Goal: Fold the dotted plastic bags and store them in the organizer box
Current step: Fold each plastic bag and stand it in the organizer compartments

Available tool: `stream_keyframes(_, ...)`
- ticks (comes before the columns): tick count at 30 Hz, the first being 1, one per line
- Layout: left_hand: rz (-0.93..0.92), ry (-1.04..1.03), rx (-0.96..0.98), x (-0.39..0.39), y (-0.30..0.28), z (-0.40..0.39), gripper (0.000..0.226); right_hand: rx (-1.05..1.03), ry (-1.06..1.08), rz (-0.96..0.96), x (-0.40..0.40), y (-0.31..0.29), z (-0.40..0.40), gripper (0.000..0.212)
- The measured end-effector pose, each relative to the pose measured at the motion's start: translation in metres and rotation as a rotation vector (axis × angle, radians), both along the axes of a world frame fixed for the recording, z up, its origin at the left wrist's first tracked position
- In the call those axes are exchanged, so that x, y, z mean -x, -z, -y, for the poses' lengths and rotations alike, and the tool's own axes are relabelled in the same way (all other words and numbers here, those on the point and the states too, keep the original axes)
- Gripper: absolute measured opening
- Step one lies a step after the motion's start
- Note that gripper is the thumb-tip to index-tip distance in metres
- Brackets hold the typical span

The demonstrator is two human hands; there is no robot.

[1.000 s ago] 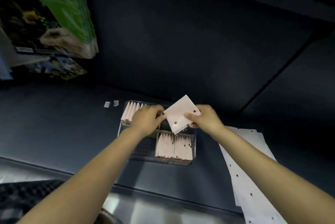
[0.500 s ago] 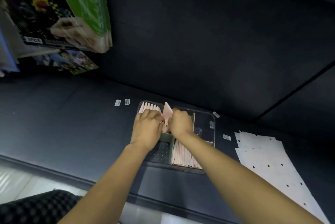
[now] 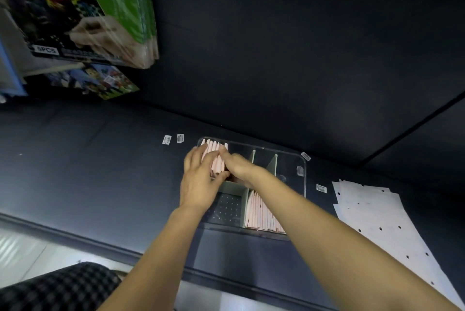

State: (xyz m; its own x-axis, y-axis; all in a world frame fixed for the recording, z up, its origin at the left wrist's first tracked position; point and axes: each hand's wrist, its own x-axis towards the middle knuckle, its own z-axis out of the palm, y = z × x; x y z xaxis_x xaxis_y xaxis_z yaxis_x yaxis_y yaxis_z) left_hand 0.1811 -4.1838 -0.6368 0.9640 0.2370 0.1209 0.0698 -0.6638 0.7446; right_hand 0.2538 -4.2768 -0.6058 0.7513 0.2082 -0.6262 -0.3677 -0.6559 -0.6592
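Both hands now press flat on the folded bags (image 3: 217,159) in the organizer box (image 3: 303,179): left hand (image 3: 198,184) and right hand (image 3: 239,166) spread, gripping nothing. The raised folded bag has gone down among them. Unfolded dotted bags (image 3: 377,220) lie right of the right arm.

The dark surface (image 3: 100,159) carries a clear organizer box (image 3: 303,177) near its front edge. Flat dotted bags (image 3: 372,222) lie in a loose stack to the right of the box, well apart from it. 2 small white labels (image 3: 173,139) lie just beyond the box's far left corner, 1 label (image 3: 321,188) lies between the box and the bags, and another (image 3: 306,156) lies by the box's far right corner. Colourful packages (image 3: 95,21) sit at the far left.
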Motion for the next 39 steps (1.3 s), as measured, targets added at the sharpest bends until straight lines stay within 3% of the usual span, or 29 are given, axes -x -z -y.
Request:
stream_keyframes(8, -0.032, -0.039, -0.108, -0.001, -0.005, 0.003, 0.048, 0.094, -0.109, 0.077, 0.002, -0.005, 0.012, 0.074)
stream_keyframes(11, -0.082, -0.051, -0.211, -0.001, -0.010, 0.008, 0.050, 0.155, -0.148, 0.242, 0.013, -0.013, 0.031, 0.064)
stream_keyframes(15, -0.027, -0.045, -0.299, 0.007, -0.021, 0.028, 0.052, 0.019, -0.110, 0.421, 0.044, -0.031, 0.099, 0.042)
stream_keyframes(18, 0.160, 0.102, -0.248, 0.020, -0.032, 0.064, 0.042, 0.136, -0.122, 0.526, 0.073, -0.038, 0.185, 0.029)
stream_keyframes(21, 0.243, 0.367, -0.233, 0.043, -0.032, 0.111, 0.021, 0.313, -0.036, 0.473, 0.108, -0.029, 0.280, 0.030)
stream_keyframes(23, 0.167, 0.569, -0.260, 0.061, -0.022, 0.142, 0.014, 0.444, -0.008, 0.403, 0.138, -0.019, 0.336, 0.036)
stream_keyframes(26, -0.039, 0.826, -0.387, 0.089, 0.007, 0.175, 0.029, 0.583, -0.113, 0.312, 0.186, -0.001, 0.397, 0.056)
stream_keyframes(29, -0.227, 0.916, -0.534, 0.111, 0.031, 0.187, 0.047, 0.595, -0.256, 0.244, 0.228, 0.021, 0.428, 0.080)
stream_keyframes(31, -0.298, 0.934, -0.589, 0.121, 0.040, 0.187, 0.055, 0.592, -0.288, 0.251, 0.247, 0.036, 0.439, 0.084)
stream_keyframes(34, -0.332, 0.937, -0.601, 0.127, 0.042, 0.187, 0.061, 0.577, -0.213, 0.331, 0.258, 0.054, 0.443, 0.068)
stream_keyframes(39, -0.358, 0.895, -0.560, 0.132, 0.039, 0.192, 0.062, 0.526, 0.023, 0.559, 0.259, 0.067, 0.440, 0.023)
